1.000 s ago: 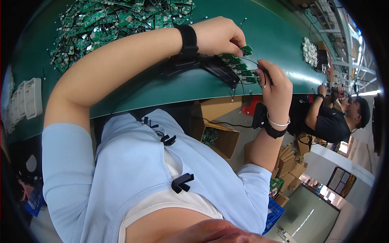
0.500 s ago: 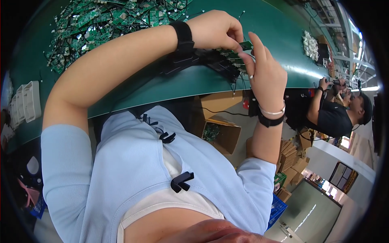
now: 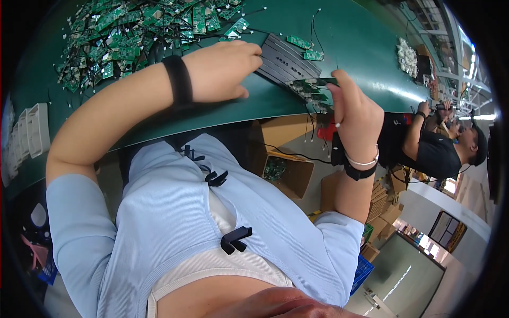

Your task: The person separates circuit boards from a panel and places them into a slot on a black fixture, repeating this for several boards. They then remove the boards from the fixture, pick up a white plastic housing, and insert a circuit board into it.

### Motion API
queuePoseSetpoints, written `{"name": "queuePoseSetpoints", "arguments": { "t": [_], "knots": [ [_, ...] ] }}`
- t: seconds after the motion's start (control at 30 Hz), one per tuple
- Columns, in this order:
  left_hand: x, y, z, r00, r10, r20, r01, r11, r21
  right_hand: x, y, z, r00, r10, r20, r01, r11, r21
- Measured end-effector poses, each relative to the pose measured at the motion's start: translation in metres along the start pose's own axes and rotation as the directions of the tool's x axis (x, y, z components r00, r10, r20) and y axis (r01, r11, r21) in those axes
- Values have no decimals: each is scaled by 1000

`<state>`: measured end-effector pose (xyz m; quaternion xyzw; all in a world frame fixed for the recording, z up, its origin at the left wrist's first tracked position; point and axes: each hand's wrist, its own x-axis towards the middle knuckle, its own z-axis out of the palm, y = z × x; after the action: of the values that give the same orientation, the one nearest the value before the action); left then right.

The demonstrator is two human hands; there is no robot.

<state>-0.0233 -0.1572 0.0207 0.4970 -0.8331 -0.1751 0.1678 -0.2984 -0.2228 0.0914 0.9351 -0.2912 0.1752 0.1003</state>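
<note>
A dark grey ribbed holder (image 3: 283, 57) lies aslant on the green table, with handwriting on its top. Several green circuit boards (image 3: 310, 89) sit in a row along its right end, and their thin black wires hang over the table edge. My right hand (image 3: 358, 108) is closed at that end, thumb and fingers pinching a small circuit board (image 3: 327, 81). At the holder's left end is my left hand (image 3: 222, 70), its thumb apart from the bent fingers and nothing visible between them. Beyond the holder lie two loose circuit boards (image 3: 313, 55).
A large heap of wired circuit boards (image 3: 122, 47) covers the table's far left. White trays (image 3: 36, 130) stand at the left edge, and a pile of white parts (image 3: 406, 57) lies far right. Below the table is an open cardboard box (image 3: 289, 172). A person in black (image 3: 442, 151) works at the right.
My left hand has moved left, away from the right hand, uncovering the holder and the loose boards. My right hand has shifted slightly down and right, still at the row of boards.
</note>
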Motion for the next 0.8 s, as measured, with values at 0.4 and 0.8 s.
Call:
{"name": "queuePoseSetpoints", "arguments": {
  "t": [0.4, 0.8],
  "knots": [
    [-7, 3, 15, 997, -26, 68, 23, 999, 40, 7, -16, 3, 997, -53, 48, 54, 998, -13],
    [-15, 12, 25, 997, 8, -75, 8, 978, 206, 42, -38, 30, 998, -26, -60, 26, 1000, 8]
  ]
}}
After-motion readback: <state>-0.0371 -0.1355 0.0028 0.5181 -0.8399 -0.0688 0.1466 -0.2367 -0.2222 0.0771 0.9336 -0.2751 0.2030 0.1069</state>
